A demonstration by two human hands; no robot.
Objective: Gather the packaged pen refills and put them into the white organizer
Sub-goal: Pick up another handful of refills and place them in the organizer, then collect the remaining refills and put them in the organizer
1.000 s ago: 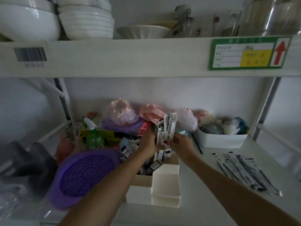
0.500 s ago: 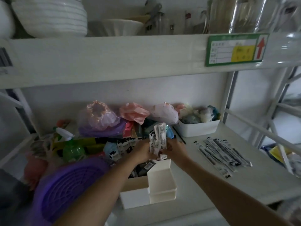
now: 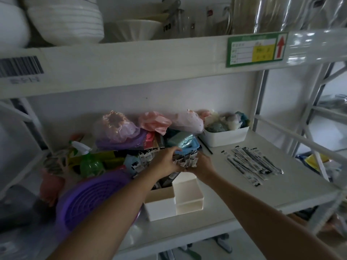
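Both my hands hold one bundle of packaged pen refills [image 3: 185, 160] just above the far end of the white organizer [image 3: 161, 205]. My left hand [image 3: 166, 161] grips the bundle from the left, my right hand [image 3: 201, 166] from the right and below. The packets' tops stick up between my fingers; their lower ends are hidden behind my hands. More dark packets [image 3: 165, 182] stand inside the organizer's left compartment. Its stepped right compartments [image 3: 187, 192] look bare. A loose pile of packaged refills [image 3: 251, 163] lies flat on the shelf to the right.
A purple round lid [image 3: 92, 199] and a green spray bottle [image 3: 88, 162] crowd the left. Bagged items [image 3: 116, 126], a blue basket [image 3: 187, 149] and a white bin [image 3: 225, 136] line the back. The upper shelf's edge [image 3: 131, 61] hangs overhead. A metal rail [image 3: 300, 139] slants across the right.
My hands have lowered the bundle of refills from well above the organizer down towards its far end. The camera has swung to the right and then back left a little.
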